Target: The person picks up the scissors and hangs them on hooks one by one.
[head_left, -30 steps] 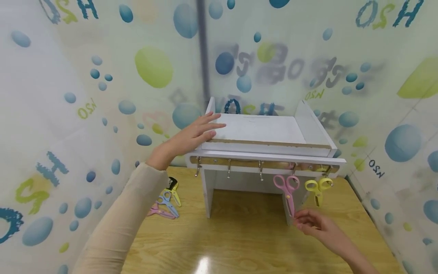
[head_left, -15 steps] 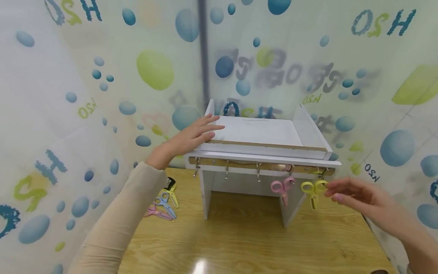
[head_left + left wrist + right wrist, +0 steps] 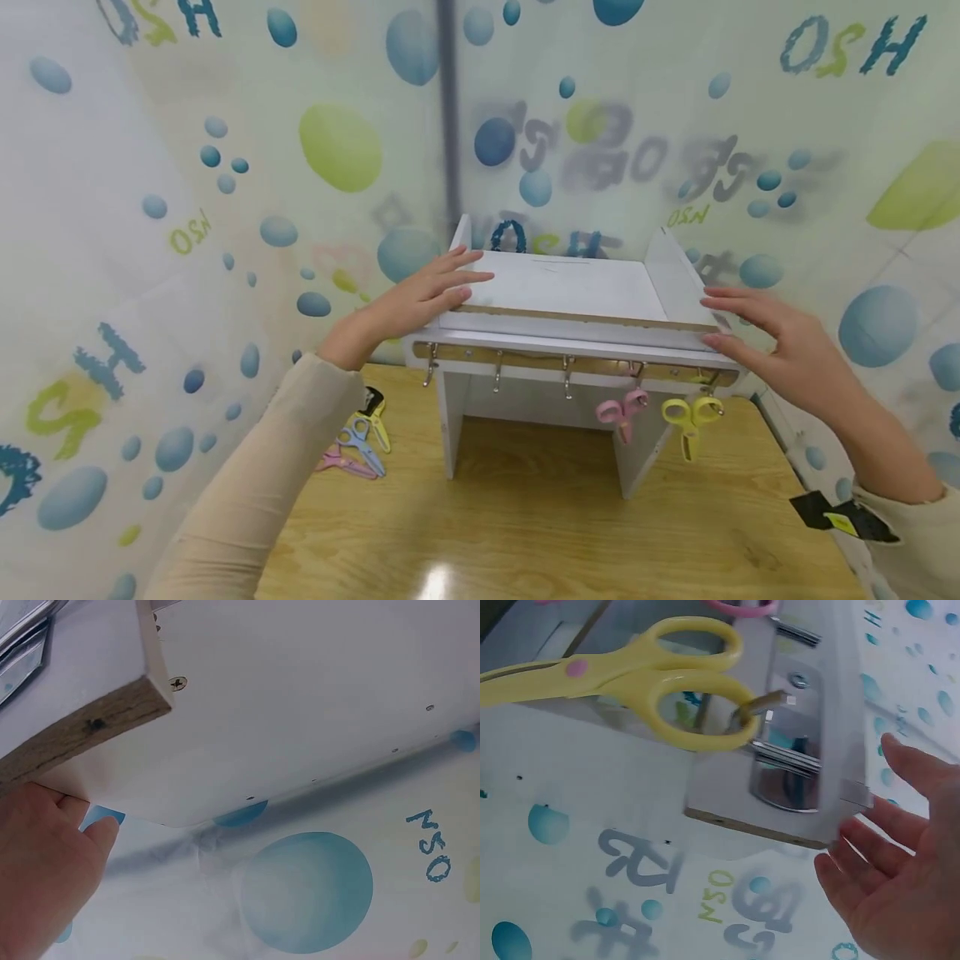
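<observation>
A white wooden shelf (image 3: pixel 562 287) stands with a metal hook rail (image 3: pixel 525 360) along its front. My left hand (image 3: pixel 420 300) rests on its upper left corner with fingers spread. At the upper right end is my right hand (image 3: pixel 787 346), fingers extended and fingertips at the side panel's edge; the right wrist view shows the palm and loose fingers by the board's end. Pink scissors (image 3: pixel 622 411) hang from one right-hand hook. Yellow scissors (image 3: pixel 692 422) hang by a handle loop from the last hook, beside pink ones, blades down.
Left of the shelf on the wooden table (image 3: pixel 525 542) lie blue scissors (image 3: pixel 362 444), pink scissors (image 3: pixel 347 463) and yellow scissors (image 3: pixel 379 427) with a black part. Three hooks on the rail's left hold nothing. Patterned sheeting (image 3: pixel 337 150) encloses the back and sides.
My right hand has left the pink scissors' tip, passed beside the yellow scissors' handles and risen to the shelf's right end. The pink scissors now hang further back. My left hand has stayed put.
</observation>
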The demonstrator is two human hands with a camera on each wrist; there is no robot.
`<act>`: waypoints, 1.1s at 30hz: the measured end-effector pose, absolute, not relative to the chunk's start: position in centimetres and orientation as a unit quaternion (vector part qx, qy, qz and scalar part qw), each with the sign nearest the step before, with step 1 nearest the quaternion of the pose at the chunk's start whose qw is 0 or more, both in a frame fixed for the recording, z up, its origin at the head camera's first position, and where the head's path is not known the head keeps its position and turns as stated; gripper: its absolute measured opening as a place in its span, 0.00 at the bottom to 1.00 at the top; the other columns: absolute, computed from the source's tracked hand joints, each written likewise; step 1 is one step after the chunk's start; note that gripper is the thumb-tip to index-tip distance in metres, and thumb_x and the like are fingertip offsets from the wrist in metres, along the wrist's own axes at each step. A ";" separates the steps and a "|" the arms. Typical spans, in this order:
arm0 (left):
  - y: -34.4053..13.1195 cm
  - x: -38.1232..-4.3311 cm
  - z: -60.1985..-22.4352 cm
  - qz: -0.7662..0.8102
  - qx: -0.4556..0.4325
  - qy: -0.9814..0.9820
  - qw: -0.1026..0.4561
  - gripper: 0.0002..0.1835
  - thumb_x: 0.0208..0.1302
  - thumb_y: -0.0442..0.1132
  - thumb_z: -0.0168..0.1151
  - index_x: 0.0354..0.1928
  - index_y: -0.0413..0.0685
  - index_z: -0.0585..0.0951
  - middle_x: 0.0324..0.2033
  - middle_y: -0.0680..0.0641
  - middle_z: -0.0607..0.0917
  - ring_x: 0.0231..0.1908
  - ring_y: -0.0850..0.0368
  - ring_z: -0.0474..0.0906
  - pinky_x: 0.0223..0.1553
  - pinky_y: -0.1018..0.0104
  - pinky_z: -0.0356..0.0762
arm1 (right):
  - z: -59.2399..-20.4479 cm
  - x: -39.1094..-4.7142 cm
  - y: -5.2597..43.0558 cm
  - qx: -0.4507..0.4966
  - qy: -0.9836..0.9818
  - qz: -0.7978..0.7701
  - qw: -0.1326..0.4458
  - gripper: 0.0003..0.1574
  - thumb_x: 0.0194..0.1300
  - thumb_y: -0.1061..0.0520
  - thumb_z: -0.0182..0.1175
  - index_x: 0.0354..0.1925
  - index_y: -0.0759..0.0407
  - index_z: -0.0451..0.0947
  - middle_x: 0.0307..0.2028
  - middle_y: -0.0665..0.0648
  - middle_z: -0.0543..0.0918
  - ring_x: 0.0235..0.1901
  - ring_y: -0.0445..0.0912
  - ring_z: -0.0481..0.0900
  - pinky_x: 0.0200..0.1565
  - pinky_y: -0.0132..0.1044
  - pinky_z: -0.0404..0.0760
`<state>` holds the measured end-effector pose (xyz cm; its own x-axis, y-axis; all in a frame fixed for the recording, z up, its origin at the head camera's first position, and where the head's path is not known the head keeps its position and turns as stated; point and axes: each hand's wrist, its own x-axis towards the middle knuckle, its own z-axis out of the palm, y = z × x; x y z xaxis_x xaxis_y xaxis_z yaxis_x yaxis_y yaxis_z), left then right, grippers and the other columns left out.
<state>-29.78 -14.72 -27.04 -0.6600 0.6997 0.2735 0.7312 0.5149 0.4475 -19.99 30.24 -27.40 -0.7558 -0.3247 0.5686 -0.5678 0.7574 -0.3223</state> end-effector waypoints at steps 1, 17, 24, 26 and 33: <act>-14.7 -29.8 -27.0 -0.270 -0.412 -0.870 0.030 0.27 0.80 0.52 0.39 0.74 0.54 0.67 0.80 0.48 0.52 0.80 0.44 0.36 0.77 0.40 0.37 | -27.5 -20.3 30.1 0.251 -0.907 0.228 0.250 0.31 0.61 0.60 0.70 0.63 0.54 0.77 0.65 0.50 0.78 0.66 0.33 0.71 0.52 0.11 0.63; -16.1 -27.2 -27.7 -0.457 -0.340 -0.822 0.000 0.30 0.81 0.45 0.38 0.80 0.53 0.49 0.79 0.48 0.56 0.79 0.51 0.44 0.77 0.44 0.44 | -28.4 -20.6 29.2 0.213 -0.916 0.198 0.275 0.32 0.62 0.52 0.70 0.64 0.54 0.77 0.62 0.59 0.80 0.65 0.46 0.75 0.56 0.34 0.78; -20.8 -27.4 -31.9 -0.617 -0.253 -0.745 -0.003 0.30 0.82 0.46 0.37 0.78 0.40 0.52 0.78 0.40 0.54 0.79 0.48 0.46 0.78 0.51 0.46 | -28.3 -20.8 28.5 0.217 -0.917 0.200 0.268 0.33 0.62 0.53 0.70 0.64 0.59 0.76 0.63 0.62 0.79 0.58 0.65 0.78 0.47 0.57 0.78; -21.8 -27.8 -33.8 -0.612 -0.210 -0.762 -0.018 0.31 0.82 0.46 0.38 0.78 0.40 0.50 0.78 0.40 0.53 0.79 0.46 0.46 0.77 0.51 0.48 | -28.3 -20.7 28.5 0.213 -0.918 0.198 0.271 0.33 0.62 0.54 0.70 0.64 0.59 0.77 0.63 0.62 0.79 0.57 0.64 0.79 0.47 0.58 0.78; -24.0 -28.7 -40.7 -0.563 -0.089 -0.815 -0.100 0.35 0.81 0.48 0.40 0.79 0.37 0.45 0.77 0.31 0.50 0.77 0.34 0.48 0.76 0.42 0.49 | -28.6 -20.2 28.9 0.213 -0.915 0.200 0.278 0.32 0.62 0.55 0.70 0.63 0.60 0.77 0.62 0.62 0.80 0.56 0.64 0.80 0.47 0.55 0.78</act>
<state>-28.75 -24.03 -40.71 -0.9642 0.2575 -0.0633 0.0321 0.3501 0.9362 -20.25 28.92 -28.64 -0.7552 -0.2775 0.5939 -0.5003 0.8293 -0.2487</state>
